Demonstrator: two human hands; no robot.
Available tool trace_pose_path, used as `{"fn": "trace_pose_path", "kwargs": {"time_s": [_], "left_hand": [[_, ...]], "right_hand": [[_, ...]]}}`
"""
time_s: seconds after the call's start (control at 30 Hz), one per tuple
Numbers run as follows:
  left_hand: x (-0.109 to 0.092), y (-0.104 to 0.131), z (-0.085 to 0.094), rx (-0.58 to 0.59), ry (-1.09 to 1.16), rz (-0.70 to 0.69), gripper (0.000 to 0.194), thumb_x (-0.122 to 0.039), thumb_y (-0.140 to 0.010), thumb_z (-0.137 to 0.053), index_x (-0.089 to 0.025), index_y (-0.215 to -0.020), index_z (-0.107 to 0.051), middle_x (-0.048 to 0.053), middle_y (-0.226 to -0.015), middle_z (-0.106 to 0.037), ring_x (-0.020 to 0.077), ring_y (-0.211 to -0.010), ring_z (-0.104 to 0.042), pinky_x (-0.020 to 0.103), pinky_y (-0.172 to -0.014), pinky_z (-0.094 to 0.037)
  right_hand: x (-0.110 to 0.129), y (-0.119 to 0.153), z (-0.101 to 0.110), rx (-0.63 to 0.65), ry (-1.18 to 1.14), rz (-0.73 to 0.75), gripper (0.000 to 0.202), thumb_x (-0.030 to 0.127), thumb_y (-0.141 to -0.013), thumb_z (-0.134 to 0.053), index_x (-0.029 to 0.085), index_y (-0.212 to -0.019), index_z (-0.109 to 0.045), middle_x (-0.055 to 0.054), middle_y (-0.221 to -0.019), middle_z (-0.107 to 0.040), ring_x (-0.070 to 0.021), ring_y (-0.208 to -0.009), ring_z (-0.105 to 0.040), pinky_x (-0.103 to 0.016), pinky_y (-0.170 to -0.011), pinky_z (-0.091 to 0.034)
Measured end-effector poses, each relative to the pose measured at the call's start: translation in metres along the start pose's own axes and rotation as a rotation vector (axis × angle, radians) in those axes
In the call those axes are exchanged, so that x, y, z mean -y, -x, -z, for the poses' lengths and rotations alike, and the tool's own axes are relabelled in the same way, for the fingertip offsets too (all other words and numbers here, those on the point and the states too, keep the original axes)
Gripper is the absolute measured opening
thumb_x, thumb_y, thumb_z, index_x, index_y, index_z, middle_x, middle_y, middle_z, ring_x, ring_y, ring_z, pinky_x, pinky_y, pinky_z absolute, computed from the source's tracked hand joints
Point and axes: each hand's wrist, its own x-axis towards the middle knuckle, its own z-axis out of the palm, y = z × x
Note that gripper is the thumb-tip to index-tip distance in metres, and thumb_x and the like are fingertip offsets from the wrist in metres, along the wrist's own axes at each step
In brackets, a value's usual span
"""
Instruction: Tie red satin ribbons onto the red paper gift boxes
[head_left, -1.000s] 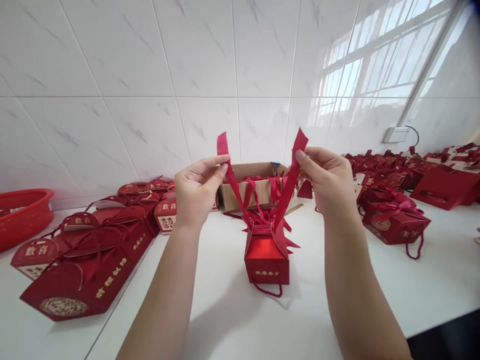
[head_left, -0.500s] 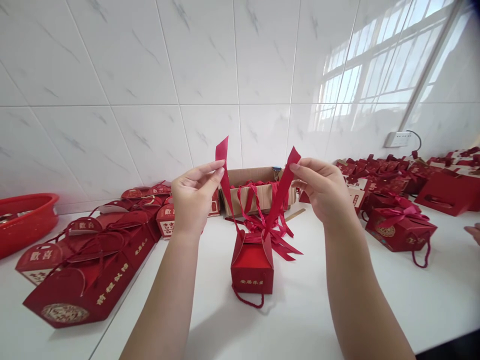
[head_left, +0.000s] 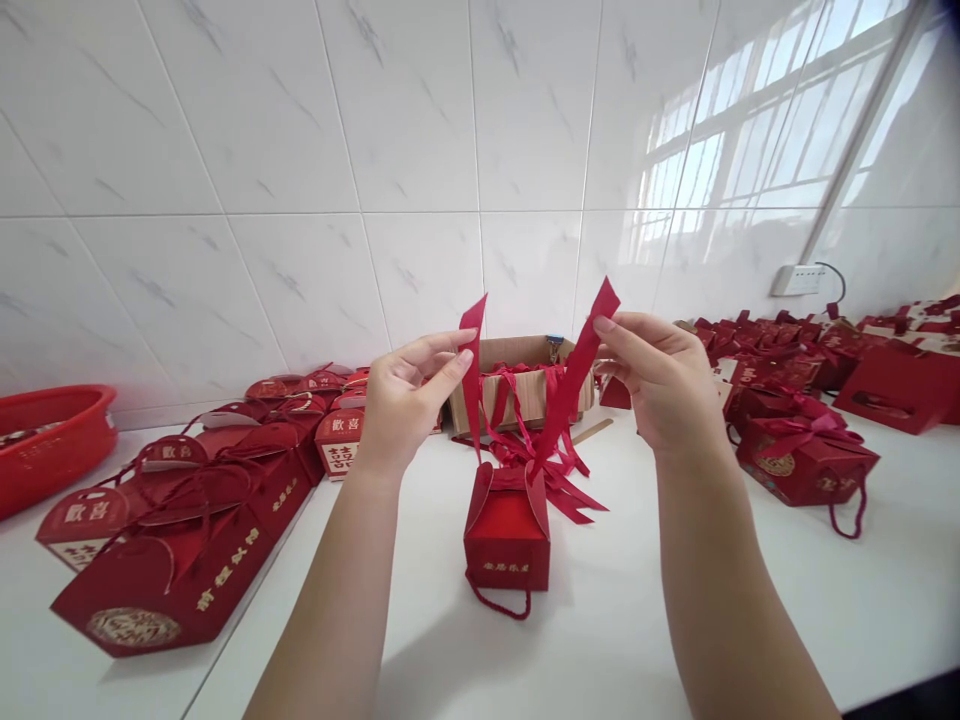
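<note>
A small red gift box (head_left: 507, 535) with gold lettering stands on the white table in front of me, a dark red cord handle (head_left: 502, 608) hanging at its near side. From its top rises a red ribbon (head_left: 564, 400) with two raised ends. My left hand (head_left: 412, 395) pinches one end between thumb and fingers. The other end is pinched by my right hand (head_left: 656, 375), held slightly higher and to the right. Both ends stick up past my fingertips. How the ribbon passes through the box top is hidden.
Behind the box, an open cardboard box (head_left: 525, 400) has loose red ribbons (head_left: 574, 495) spilling out. Red gift boxes (head_left: 187, 540) line the left, near a red basin (head_left: 56, 440). At right sits a box with a bow (head_left: 806, 450), with more boxes behind.
My left hand has moved right, bringing its ribbon end closer to the middle. My right hand has shifted slightly right and up with its end. The other person's hand at the right edge is gone.
</note>
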Motion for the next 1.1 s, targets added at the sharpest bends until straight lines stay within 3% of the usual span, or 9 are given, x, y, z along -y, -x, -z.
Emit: {"fn": "trace_pose_path", "kwargs": {"time_s": [0.27,0.6,0.9,1.1], "left_hand": [[0.003,-0.002,-0.002,-0.17,0.06,-0.11,0.024,-0.035,-0.074,-0.071,-0.024,-0.095,-0.073,0.0,-0.074,-0.07,0.0114,-0.066,-0.063,0.023,-0.064,-0.053],[0.005,-0.002,-0.005,-0.074,0.154,-0.058,0.027,-0.033,-0.074,-0.071,-0.025,-0.1,-0.072,0.001,-0.077,-0.072,0.0162,-0.077,-0.067,0.029,-0.075,-0.054],[0.004,0.0,-0.006,-0.018,0.184,-0.105,0.027,-0.027,-0.073,-0.071,-0.025,-0.1,-0.071,0.004,-0.095,-0.072,0.0189,-0.094,-0.065,0.031,-0.084,-0.053],[0.002,0.0,-0.007,-0.054,0.129,-0.11,0.031,-0.026,-0.072,-0.071,-0.024,-0.103,-0.07,0.003,-0.085,-0.072,0.0184,-0.085,-0.067,0.032,-0.08,-0.055]], "right_hand": [[0.0,-0.002,0.005,-0.086,0.02,0.082,0.009,0.032,-0.073,-0.071,0.024,-0.076,-0.069,0.002,-0.072,-0.067,-0.0108,-0.061,-0.062,-0.022,-0.051,-0.05],[-0.003,-0.001,-0.001,-0.058,0.023,0.081,0.016,0.039,-0.074,-0.071,0.023,-0.077,-0.072,-0.001,-0.072,-0.07,-0.0154,-0.067,-0.066,-0.028,-0.059,-0.054],[-0.011,-0.002,-0.007,-0.026,0.004,0.016,0.021,0.042,-0.072,-0.072,0.022,-0.077,-0.074,-0.002,-0.073,-0.071,-0.0153,-0.069,-0.066,-0.029,-0.067,-0.055],[-0.009,-0.002,-0.007,-0.033,-0.003,0.043,0.019,0.042,-0.072,-0.072,0.023,-0.076,-0.073,-0.001,-0.076,-0.071,-0.0145,-0.071,-0.066,-0.027,-0.065,-0.054]]}}
